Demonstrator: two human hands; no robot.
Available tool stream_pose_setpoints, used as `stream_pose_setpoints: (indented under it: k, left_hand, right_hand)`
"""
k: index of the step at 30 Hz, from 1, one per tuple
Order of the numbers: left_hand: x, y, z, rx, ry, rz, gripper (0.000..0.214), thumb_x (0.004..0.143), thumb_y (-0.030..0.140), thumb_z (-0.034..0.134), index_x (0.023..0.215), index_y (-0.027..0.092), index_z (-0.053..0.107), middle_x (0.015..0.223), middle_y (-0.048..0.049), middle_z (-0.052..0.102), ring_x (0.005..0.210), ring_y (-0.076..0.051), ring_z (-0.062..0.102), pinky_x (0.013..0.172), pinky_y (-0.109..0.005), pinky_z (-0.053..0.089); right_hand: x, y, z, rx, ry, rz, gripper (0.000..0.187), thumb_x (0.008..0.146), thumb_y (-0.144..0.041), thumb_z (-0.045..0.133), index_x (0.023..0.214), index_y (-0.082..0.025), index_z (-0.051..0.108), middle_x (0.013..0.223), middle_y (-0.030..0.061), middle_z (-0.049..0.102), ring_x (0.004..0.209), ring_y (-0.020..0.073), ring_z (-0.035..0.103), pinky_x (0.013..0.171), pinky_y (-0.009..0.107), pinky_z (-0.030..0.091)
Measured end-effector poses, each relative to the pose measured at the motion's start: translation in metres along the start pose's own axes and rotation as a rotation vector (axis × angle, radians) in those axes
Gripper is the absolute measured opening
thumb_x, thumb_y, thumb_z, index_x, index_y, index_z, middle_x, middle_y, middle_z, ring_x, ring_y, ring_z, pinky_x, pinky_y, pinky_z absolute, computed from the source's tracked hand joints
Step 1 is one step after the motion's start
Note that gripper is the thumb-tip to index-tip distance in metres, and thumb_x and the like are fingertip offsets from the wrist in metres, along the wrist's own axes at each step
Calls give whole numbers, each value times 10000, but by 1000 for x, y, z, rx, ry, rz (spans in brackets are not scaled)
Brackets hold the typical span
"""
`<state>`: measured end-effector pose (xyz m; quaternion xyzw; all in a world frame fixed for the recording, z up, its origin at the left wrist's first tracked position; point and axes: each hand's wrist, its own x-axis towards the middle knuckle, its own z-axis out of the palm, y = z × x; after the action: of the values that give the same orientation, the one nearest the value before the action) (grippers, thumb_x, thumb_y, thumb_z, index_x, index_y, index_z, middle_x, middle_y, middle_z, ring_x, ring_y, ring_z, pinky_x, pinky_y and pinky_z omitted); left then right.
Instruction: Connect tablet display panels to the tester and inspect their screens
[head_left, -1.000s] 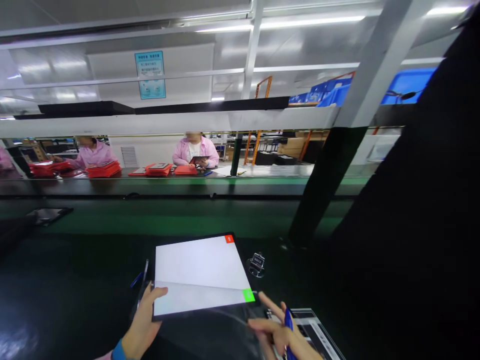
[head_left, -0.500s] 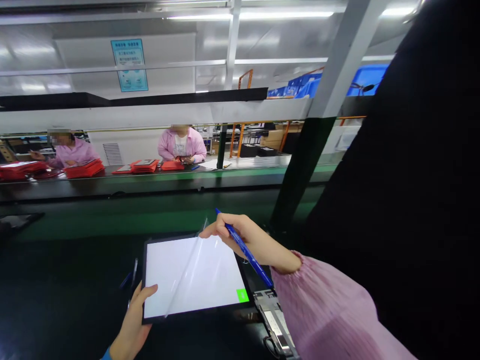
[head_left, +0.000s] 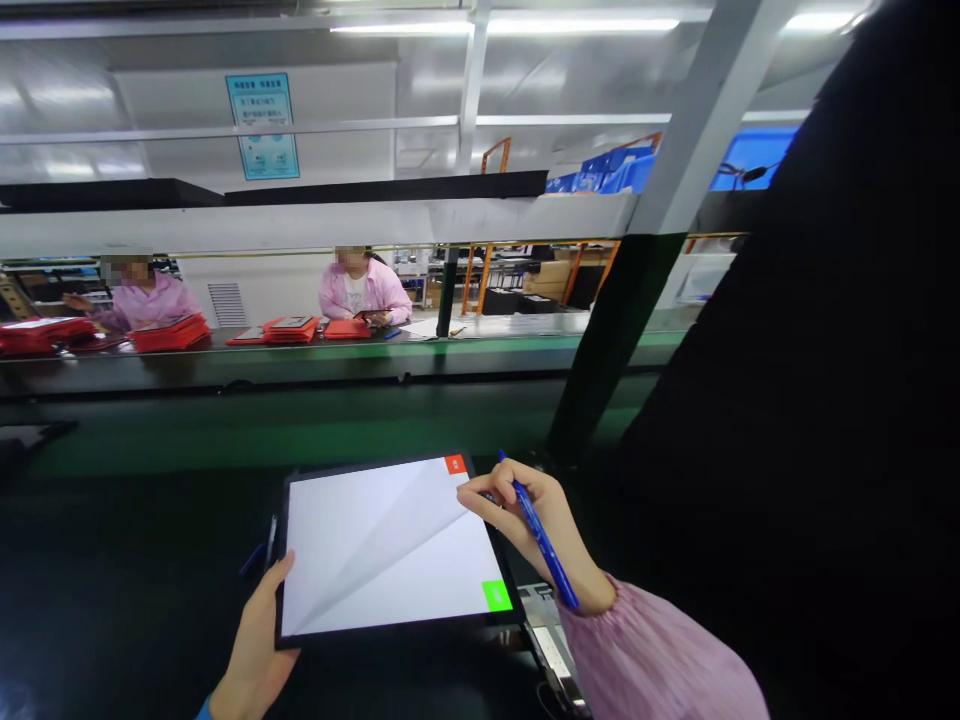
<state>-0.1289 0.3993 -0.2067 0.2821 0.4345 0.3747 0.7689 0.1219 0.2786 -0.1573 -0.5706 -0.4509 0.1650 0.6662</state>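
A tablet-like screen (head_left: 382, 585), lit white in a black frame, is tilted up in front of me. My left hand (head_left: 255, 630) grips its left edge, thumb on the front and the other fingers behind. A red square shows in its upper right corner and a green one in its lower right. My right hand (head_left: 529, 510) is closed around a blue pen (head_left: 547, 555) lying across the fingers. Its thumb and forefinger pinch near the screen's right edge, where a clear film (head_left: 405, 535) slants across the glass from the lower left; part of the film's outline is hard to see.
An opened device with metal parts and a cable (head_left: 551, 650) lies under my right forearm. A dark blue object (head_left: 253, 560) is left of the screen. Beyond the green ledge, two people in pink sit by red stacks (head_left: 169, 335). A dark slanted post (head_left: 615, 330) stands right.
My right hand has moved right and down from the screen's top edge, drawing the film's edge with it to a flatter slant. The red square now shows. My left hand keeps its hold.
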Motion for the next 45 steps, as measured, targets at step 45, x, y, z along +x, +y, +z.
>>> stream_pose_setpoints:
  k: [45]
  left_hand:
    - [-17, -19, -4, -110, -91, 31, 427, 748, 388, 684, 1083, 124, 689, 985, -101, 752, 1023, -361, 656, 900, -447, 513]
  right_hand:
    - [-36, 47, 14, 199, 725, -181, 451, 672, -303, 829, 663, -202, 390, 806, 0, 670, 504, 75, 499, 478, 225, 449]
